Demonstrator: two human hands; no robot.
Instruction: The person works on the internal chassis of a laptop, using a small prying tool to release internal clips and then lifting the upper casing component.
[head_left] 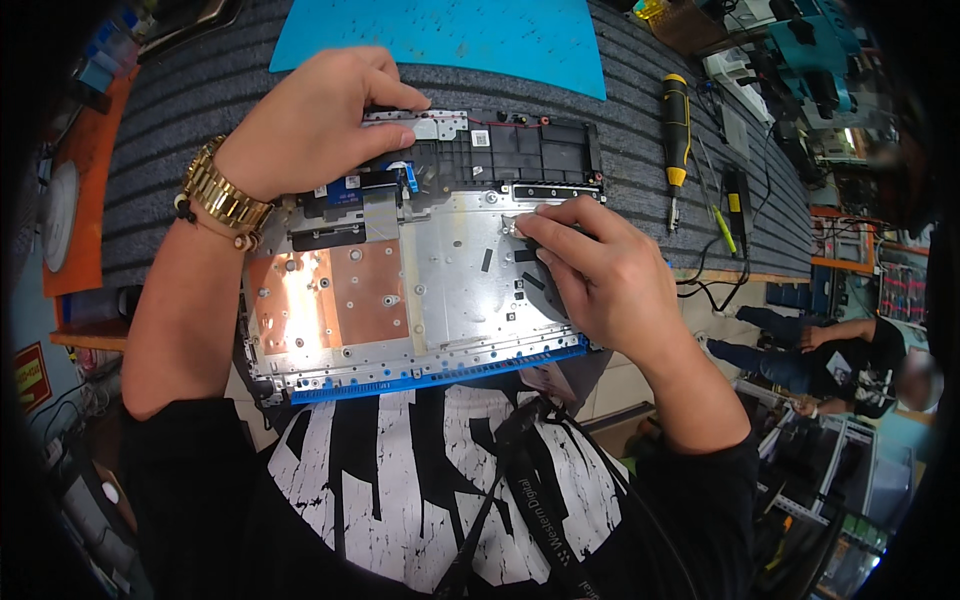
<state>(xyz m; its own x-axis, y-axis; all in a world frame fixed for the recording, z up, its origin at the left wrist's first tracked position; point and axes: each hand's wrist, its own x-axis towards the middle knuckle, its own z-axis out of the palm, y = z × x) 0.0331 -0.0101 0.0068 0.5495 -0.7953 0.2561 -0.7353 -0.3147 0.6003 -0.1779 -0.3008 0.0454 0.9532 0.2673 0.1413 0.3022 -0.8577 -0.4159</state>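
An opened laptop chassis (465, 270) lies inner side up in front of me, its near edge over my lap. Its middle is bare silver metal, with a copper-coloured sheet (365, 290) at the left and black ribbed plastic (525, 155) along the far side. My left hand (325, 125) reaches over the far left part, thumb and fingers gripping the far edge. On the right half, my right hand (600, 265) has its fingertips pinched together low over the metal. A small silvery bit shows at those fingertips, too small to name.
Ribbed grey matting covers the bench, with a blue mat (440, 45) beyond the chassis. To the right lie a yellow-and-black screwdriver (677, 130), a thin green-handled tool (722, 230) and a black cable (735, 285). Another person (850, 350) is off to the right.
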